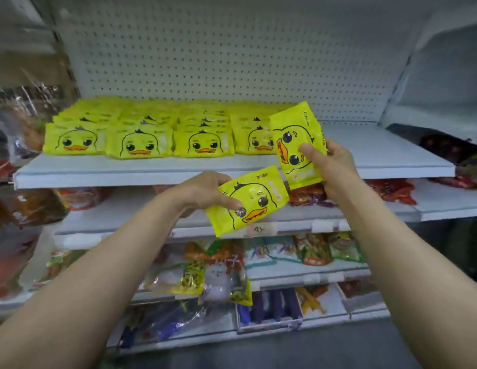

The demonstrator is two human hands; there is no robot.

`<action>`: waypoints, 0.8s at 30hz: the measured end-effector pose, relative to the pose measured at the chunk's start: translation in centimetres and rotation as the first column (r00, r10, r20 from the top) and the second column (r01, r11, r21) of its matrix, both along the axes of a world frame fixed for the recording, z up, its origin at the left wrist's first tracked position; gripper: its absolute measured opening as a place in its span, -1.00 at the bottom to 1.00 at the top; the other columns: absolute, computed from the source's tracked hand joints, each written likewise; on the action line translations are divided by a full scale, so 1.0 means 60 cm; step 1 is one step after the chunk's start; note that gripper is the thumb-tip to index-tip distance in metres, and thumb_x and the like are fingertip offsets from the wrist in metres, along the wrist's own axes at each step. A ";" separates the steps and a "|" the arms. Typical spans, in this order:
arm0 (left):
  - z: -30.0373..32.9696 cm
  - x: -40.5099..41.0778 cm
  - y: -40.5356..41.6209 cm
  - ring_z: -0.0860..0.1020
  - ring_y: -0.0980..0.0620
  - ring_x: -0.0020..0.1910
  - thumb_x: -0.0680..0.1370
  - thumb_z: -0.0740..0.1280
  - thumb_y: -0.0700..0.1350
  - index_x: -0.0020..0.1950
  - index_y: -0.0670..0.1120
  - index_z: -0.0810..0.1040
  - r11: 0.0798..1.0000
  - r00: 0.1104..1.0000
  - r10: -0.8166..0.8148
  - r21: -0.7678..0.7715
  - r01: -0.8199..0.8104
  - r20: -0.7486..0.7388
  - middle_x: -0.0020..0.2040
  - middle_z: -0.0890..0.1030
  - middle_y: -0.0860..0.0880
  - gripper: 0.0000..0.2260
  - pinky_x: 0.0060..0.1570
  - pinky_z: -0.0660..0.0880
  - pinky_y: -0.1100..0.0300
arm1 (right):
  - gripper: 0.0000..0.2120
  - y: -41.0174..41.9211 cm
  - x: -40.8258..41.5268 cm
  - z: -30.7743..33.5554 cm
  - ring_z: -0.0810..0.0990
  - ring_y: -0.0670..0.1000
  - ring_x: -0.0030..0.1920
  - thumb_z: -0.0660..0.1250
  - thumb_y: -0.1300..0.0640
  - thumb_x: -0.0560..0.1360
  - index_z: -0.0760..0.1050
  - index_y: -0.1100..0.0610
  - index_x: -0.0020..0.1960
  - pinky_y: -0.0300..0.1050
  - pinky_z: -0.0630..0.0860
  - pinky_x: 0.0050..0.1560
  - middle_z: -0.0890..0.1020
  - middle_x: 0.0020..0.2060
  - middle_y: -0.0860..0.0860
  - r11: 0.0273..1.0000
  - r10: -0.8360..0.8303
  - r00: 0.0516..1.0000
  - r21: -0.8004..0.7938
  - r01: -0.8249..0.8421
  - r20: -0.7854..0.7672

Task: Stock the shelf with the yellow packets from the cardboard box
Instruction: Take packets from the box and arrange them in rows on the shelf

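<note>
Gripping one yellow packet (298, 145) upright in the right hand (336, 166) at the shelf (378, 161) edge and pinching another (248, 201) in the left hand (205, 190) below it, risking toppling the neighbouring front row (141, 142) or slipping off.

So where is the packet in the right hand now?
In the head view, right of centre: the right hand holds the packet upright beside the fourth row of packets.
</note>
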State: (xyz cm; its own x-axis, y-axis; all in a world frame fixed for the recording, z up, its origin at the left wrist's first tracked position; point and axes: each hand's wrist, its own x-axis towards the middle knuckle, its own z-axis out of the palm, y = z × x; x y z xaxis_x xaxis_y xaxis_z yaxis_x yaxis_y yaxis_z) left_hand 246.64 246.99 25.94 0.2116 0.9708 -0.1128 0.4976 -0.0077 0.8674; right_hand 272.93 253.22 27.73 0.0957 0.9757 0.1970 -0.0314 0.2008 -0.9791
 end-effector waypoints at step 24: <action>0.081 0.167 0.395 0.59 0.00 0.10 0.29 0.61 -0.05 -0.10 0.06 0.61 0.984 0.982 -0.128 0.110 0.144 -0.139 0.02 0.66 0.04 -0.72 0.21 0.47 -0.04 | -0.66 0.552 0.164 0.024 0.61 0.04 0.06 0.66 -0.04 0.21 0.55 -0.03 -0.18 0.00 0.51 0.13 0.66 -0.05 -0.02 0.993 0.080 0.594 -0.013 -0.116 0.801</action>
State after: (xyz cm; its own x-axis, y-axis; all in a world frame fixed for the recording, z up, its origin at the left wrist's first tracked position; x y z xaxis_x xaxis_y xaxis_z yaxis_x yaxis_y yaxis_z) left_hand 256.65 270.70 30.83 0.3333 0.9422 -0.0338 0.5941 -0.1820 0.7835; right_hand 282.79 286.34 29.19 -0.2135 0.9598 0.1821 0.7374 0.2806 -0.6144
